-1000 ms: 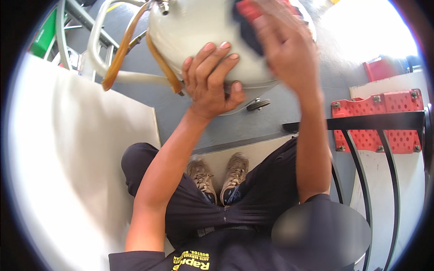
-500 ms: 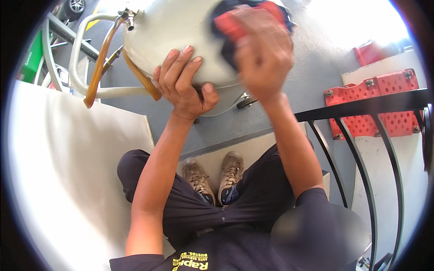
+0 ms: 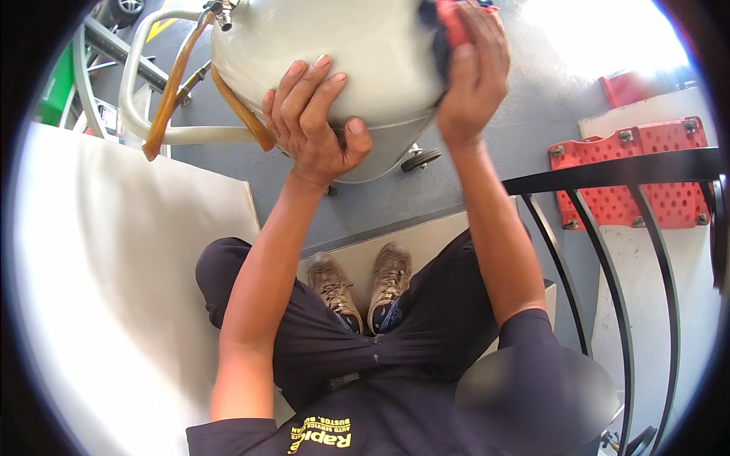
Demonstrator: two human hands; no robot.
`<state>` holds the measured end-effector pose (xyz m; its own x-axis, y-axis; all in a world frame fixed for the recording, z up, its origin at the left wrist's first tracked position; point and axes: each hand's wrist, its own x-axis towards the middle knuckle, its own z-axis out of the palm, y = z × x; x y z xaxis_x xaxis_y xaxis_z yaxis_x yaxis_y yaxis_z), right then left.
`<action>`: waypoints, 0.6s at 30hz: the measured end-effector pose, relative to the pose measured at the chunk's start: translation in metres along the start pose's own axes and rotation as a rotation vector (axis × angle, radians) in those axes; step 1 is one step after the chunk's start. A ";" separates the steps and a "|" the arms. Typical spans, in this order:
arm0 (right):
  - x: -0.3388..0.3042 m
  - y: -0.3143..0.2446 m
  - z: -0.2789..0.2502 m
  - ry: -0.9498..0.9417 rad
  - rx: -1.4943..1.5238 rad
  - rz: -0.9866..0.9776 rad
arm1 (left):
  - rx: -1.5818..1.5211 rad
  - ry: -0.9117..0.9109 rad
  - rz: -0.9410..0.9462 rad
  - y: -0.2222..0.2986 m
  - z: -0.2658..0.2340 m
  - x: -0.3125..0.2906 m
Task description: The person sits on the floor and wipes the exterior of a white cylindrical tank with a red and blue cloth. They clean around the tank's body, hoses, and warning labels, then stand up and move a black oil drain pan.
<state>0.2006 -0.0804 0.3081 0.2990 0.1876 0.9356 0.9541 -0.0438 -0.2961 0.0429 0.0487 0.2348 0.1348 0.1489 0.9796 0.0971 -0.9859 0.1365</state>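
A cream, rounded metal tank (image 3: 357,45) on wheels fills the top middle of the view. My left hand (image 3: 315,125) rests against its near side, fingers stretched out and thumb apart. On the tank's right side, my right hand (image 3: 479,76) presses a red and dark cloth (image 3: 454,26), its fingers bent over it. Part of the cloth lies hidden under that hand. Left of my left hand, an amber hose (image 3: 171,95) hangs by a curved tube handle (image 3: 129,83). A metal valve fitting (image 3: 223,17) sits at the tank's upper left.
A black railing (image 3: 608,175) curves along the right. Beyond it lies a red perforated creeper board (image 3: 631,171) with casters. A pale wall (image 3: 137,266) stands at the left. My shoes (image 3: 391,277) are on a beige step. One tank caster (image 3: 420,159) touches the grey floor.
My right hand has slid the cloth rightward from the tank's upper face to its right side. My left hand stays against the tank, almost unmoved.
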 end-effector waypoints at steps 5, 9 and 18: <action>-0.012 -0.004 -0.009 -0.196 -0.051 -0.371 | -0.011 0.029 -0.003 0.002 0.000 0.001; 0.002 0.056 -0.016 -0.103 0.311 0.083 | -0.013 0.033 0.006 0.006 0.006 0.001; -0.026 -0.005 -0.008 -0.199 -0.224 -0.433 | -0.021 0.048 0.017 -0.001 0.002 0.006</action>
<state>0.1878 -0.0928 0.2868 -0.1109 0.4171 0.9021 0.9759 -0.1258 0.1781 0.0460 0.0504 0.2398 0.0885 0.1293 0.9877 0.0746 -0.9896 0.1228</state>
